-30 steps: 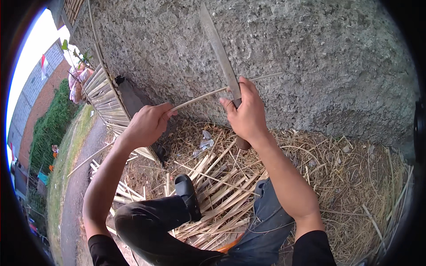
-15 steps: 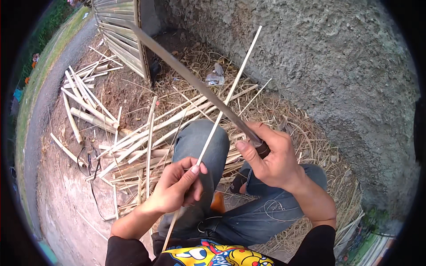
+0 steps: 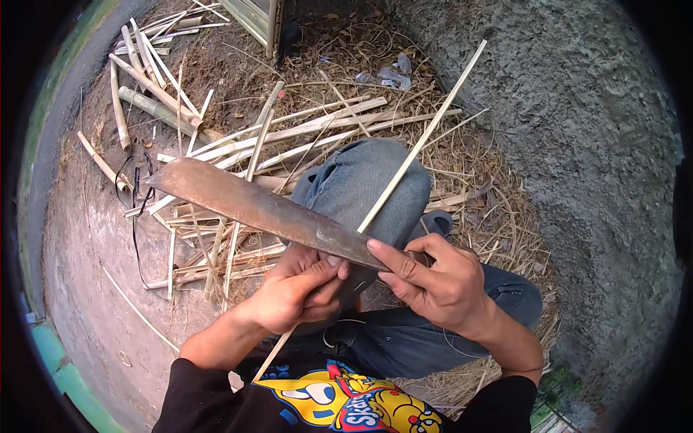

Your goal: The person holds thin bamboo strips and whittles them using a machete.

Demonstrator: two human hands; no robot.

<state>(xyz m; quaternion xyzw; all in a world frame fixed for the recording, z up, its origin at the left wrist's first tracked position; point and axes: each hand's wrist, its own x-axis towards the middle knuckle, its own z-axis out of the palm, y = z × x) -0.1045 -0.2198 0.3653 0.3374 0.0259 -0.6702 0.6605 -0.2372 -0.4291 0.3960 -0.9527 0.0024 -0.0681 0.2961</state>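
A thin pale bamboo strip point(image 3: 426, 133) slants across my raised knee, its far end toward the wall and its near end against my shirt. My left hand point(image 3: 297, 287) pinches it near its middle. In my right hand point(image 3: 440, 283) is a machete point(image 3: 253, 207), with a broad brown-stained blade pointing left. My fingers wrap the handle, which they mostly hide, and the index finger lies along the blade's base. The blade crosses over the strip just beyond my left fingertips; whether it touches the strip I cannot tell.
Split bamboo pieces point(image 3: 303, 130) lie heaped beyond and left of my knee, with thicker bamboo lengths point(image 3: 155, 108) farther left. A rough grey wall point(image 3: 577, 159) rises on the right. Shavings and crumpled plastic point(image 3: 395, 74) litter the ground. A slatted bamboo panel point(image 3: 256, 18) stands at the back.
The machete has swung down and left, its flat side now showing, and has come over the strip by my left hand. The view has tipped lower, toward my lap.
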